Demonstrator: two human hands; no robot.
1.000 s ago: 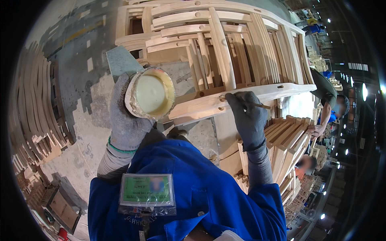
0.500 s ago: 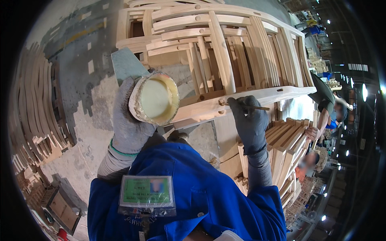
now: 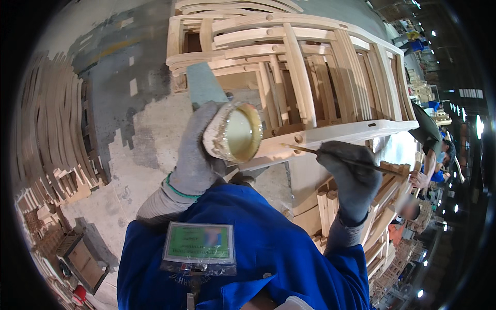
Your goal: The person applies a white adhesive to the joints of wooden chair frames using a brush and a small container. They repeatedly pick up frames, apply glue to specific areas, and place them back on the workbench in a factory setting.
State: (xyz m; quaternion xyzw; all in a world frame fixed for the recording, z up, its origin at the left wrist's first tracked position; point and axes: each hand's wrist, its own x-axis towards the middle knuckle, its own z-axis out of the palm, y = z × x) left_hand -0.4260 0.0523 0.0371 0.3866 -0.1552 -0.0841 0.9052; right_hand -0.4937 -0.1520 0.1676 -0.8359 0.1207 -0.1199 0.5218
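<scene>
We look steeply down from the person's head through the left of two fisheye cameras worn side by side. The cup (image 3: 215,133) lies close to us, near the middle of our view, and we see into its mouth. Below the cup, nearest our lens, spreads the blue shirt (image 3: 302,261). Above and right of the cup, a little farther away, we take in the wooden frames (image 3: 298,77). Far right of the cup, our wide view reaches the distant lamps (image 3: 479,126), near the curved dark rim.
</scene>
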